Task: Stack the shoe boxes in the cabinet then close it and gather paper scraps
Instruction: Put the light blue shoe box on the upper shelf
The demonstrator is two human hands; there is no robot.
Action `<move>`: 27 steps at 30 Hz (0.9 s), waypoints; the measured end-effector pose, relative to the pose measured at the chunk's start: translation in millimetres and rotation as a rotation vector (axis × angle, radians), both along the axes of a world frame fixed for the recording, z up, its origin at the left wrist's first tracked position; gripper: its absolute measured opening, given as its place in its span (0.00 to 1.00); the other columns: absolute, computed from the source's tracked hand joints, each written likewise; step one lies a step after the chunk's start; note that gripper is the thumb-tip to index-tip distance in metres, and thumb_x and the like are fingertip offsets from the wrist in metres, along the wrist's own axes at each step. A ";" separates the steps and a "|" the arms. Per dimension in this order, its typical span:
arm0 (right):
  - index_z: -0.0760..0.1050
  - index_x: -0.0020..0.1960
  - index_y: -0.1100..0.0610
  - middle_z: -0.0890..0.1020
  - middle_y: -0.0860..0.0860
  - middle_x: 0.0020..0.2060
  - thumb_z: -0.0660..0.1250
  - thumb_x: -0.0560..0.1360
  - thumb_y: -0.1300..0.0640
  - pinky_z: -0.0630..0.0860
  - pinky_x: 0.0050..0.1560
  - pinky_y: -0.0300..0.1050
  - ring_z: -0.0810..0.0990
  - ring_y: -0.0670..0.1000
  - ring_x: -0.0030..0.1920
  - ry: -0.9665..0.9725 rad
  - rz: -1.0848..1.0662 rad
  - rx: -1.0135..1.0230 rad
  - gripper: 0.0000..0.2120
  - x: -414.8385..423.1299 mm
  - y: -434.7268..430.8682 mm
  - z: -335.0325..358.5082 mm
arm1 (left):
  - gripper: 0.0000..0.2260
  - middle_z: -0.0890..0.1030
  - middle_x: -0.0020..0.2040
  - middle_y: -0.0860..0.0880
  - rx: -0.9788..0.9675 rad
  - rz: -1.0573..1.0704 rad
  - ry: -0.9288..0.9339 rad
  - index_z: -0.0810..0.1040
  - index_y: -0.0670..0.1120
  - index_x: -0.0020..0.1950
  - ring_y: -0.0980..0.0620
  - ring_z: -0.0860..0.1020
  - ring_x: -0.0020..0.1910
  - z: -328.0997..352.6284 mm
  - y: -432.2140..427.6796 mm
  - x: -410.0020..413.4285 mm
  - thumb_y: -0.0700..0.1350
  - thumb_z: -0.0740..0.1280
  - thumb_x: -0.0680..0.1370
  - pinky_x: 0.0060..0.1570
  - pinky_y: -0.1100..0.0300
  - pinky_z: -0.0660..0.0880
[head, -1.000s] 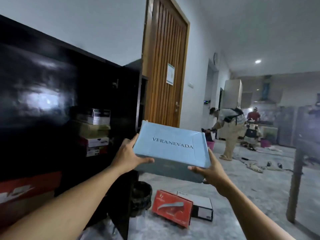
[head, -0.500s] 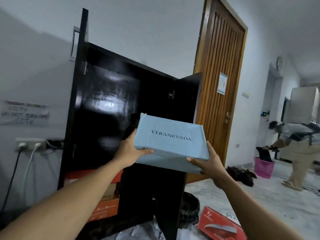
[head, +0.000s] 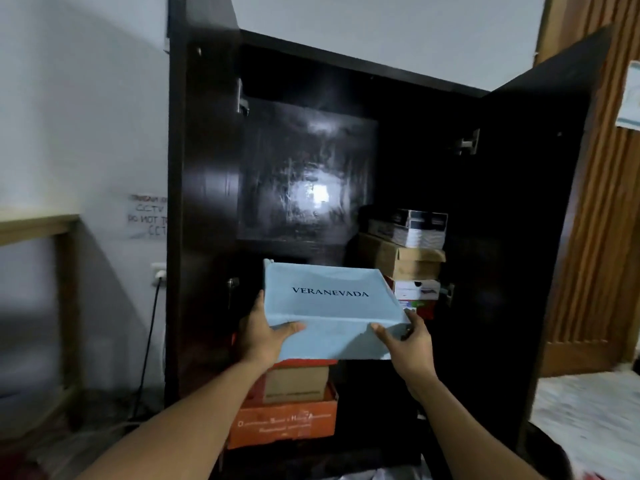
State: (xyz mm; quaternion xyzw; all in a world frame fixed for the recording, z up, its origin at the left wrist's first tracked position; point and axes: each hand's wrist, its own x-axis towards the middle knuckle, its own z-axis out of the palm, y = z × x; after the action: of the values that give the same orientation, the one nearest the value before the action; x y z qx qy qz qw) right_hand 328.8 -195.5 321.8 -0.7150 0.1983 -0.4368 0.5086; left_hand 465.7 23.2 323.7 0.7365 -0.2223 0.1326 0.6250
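I hold a light blue shoe box [head: 329, 299] printed VERANEVADA in front of the open black cabinet [head: 204, 188]. My left hand [head: 263, 334] grips its left near corner and my right hand [head: 408, 341] grips its right near corner. The box sits level just above a low stack of boxes, a brown box [head: 294, 382] on an orange box [head: 287, 424], in the cabinet's left half. A taller stack of shoe boxes [head: 408, 258] stands in the right half. Both cabinet doors stand open, the right door [head: 533, 220] swung outward.
A wooden room door [head: 602, 209] is on the right past the cabinet door. A wall socket with a black cable [head: 152, 327] and a wooden frame [head: 65, 296] are to the left. Pale floor with scraps [head: 588, 417] shows at lower right.
My view has swung left to face the cabinet interior. The blue box has moved in front of the cabinet's left half and lower, just over the low stack, with both hands still on it.
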 end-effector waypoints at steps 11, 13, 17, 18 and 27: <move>0.66 0.61 0.49 0.77 0.55 0.59 0.78 0.70 0.55 0.79 0.55 0.57 0.80 0.55 0.57 -0.114 0.061 0.022 0.26 125.2 -13.1 -46.1 | 0.25 0.68 0.63 0.45 0.446 0.566 -0.205 0.73 0.47 0.66 0.43 0.65 0.62 -8.6 -13.5 48.7 0.56 0.74 0.73 0.52 0.47 0.73; 0.66 0.65 0.47 0.76 0.55 0.62 0.77 0.71 0.55 0.79 0.59 0.58 0.79 0.54 0.59 -0.077 0.093 -0.015 0.29 138.8 -17.5 -51.7 | 0.20 0.71 0.62 0.45 0.413 0.581 -0.246 0.73 0.48 0.62 0.43 0.67 0.62 -8.8 -19.8 59.8 0.52 0.73 0.74 0.53 0.47 0.72; 0.62 0.75 0.52 0.73 0.56 0.67 0.76 0.71 0.55 0.76 0.64 0.57 0.76 0.55 0.64 -0.011 0.147 -0.075 0.37 166.7 -28.1 -52.5 | 0.21 0.74 0.64 0.47 0.585 0.648 -0.393 0.72 0.49 0.62 0.44 0.68 0.66 -13.8 -30.6 90.4 0.55 0.71 0.74 0.60 0.49 0.69; 0.60 0.76 0.51 0.73 0.56 0.68 0.76 0.70 0.53 0.75 0.64 0.59 0.76 0.55 0.65 0.020 0.157 -0.090 0.39 173.3 -31.8 -51.4 | 0.23 0.73 0.68 0.47 0.639 0.651 -0.413 0.72 0.48 0.64 0.43 0.67 0.68 -15.6 -33.5 97.4 0.57 0.70 0.74 0.63 0.48 0.67; 0.61 0.73 0.44 0.76 0.53 0.64 0.76 0.61 0.47 0.79 0.60 0.56 0.80 0.54 0.59 0.142 0.282 -0.073 0.44 245.3 -68.8 -42.0 | 0.46 0.48 0.80 0.40 0.938 0.621 -0.457 0.46 0.40 0.80 0.37 0.45 0.79 -40.3 -53.3 143.3 0.60 0.66 0.73 0.77 0.48 0.54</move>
State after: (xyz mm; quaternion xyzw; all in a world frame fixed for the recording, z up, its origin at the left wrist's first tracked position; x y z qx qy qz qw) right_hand 574.0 -264.2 279.8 -0.7828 0.1154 -0.3165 0.5232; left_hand 609.0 -30.1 283.3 0.9168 -0.1604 0.3511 0.1023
